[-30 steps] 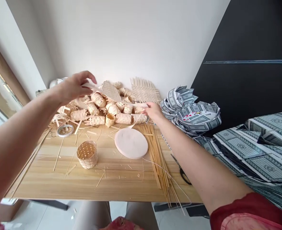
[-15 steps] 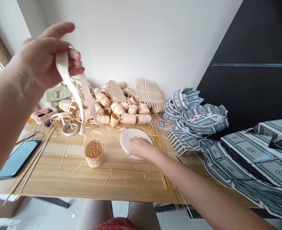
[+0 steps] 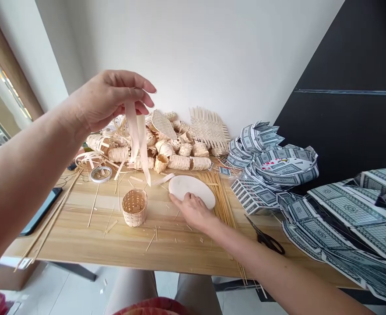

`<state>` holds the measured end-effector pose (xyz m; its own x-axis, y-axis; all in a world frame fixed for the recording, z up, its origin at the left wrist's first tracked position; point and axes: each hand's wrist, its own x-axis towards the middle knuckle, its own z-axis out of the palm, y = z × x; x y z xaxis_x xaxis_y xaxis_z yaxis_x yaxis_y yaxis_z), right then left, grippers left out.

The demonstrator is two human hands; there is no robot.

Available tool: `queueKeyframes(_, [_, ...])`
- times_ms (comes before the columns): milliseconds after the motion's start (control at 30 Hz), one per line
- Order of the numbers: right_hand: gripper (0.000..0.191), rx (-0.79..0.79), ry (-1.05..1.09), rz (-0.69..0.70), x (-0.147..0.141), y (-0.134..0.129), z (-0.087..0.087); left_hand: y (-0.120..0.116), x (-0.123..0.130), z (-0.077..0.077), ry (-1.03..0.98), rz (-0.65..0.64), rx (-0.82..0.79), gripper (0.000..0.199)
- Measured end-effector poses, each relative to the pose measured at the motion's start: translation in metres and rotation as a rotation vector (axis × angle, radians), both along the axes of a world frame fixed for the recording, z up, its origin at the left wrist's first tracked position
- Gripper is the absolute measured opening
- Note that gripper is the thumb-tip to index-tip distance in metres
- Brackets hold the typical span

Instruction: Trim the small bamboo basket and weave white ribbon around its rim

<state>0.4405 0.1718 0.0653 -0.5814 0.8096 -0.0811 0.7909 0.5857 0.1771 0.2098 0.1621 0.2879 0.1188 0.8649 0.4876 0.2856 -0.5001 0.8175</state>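
Note:
My left hand [image 3: 121, 94] is raised above the back of the table. Its thumb and fingers pinch a pair of pale, thin, flat strips [image 3: 142, 144], which hang down behind a small woven basket [image 3: 134, 212]. That basket stands upright on the table with its mouth up. To its right lies a white oval plate-like disc [image 3: 189, 186]. My right hand [image 3: 193, 209] is at the disc's near edge, closed on it with the thumb pointing left; the fingertips are partly hidden.
Woven rolls and little baskets [image 3: 180, 162] are heaped against the wall. Black scissors [image 3: 268, 240] lie beside my right forearm, near a bundle of thin sticks [image 3: 222, 192]. Folded playing-card constructions [image 3: 344, 218] fill the right side. A tape roll [image 3: 101, 174] and a phone [image 3: 42, 212] are at left.
My left hand has come lower and to the right with the strips. My right hand has drawn back from the disc's middle to its near edge. The scissors now show fully.

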Motion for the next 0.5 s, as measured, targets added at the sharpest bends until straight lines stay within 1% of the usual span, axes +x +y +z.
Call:
queueKeyframes(67, [0.066,0.042,0.050,-0.017,0.008,0.005,0.007,-0.001,-0.006,-0.003,-0.001,0.008,-0.010,0.020])
queueKeyframes(167, [0.056,0.092,0.151,-0.037,0.023,0.024,0.021,0.002,-0.016,-0.009,-0.023,0.008,-0.018,0.022])
queueKeyframes(267, [0.060,0.149,0.281,-0.091,0.038,0.055,0.035,0.008,-0.021,-0.015,-0.105,0.003,-0.006,0.023])
queueKeyframes(333, [0.063,0.193,0.388,-0.170,0.048,0.080,0.046,0.012,-0.022,-0.018,-0.167,0.002,-0.019,0.023])
queueKeyframes(433, [0.056,0.231,0.576,-0.319,0.065,0.112,0.065,0.013,-0.029,-0.015,-0.186,0.040,-0.038,0.028])
queueKeyframes(500, [0.051,0.217,0.700,-0.405,0.079,0.128,0.077,0.008,-0.041,-0.006,-0.107,0.117,-0.040,0.035])
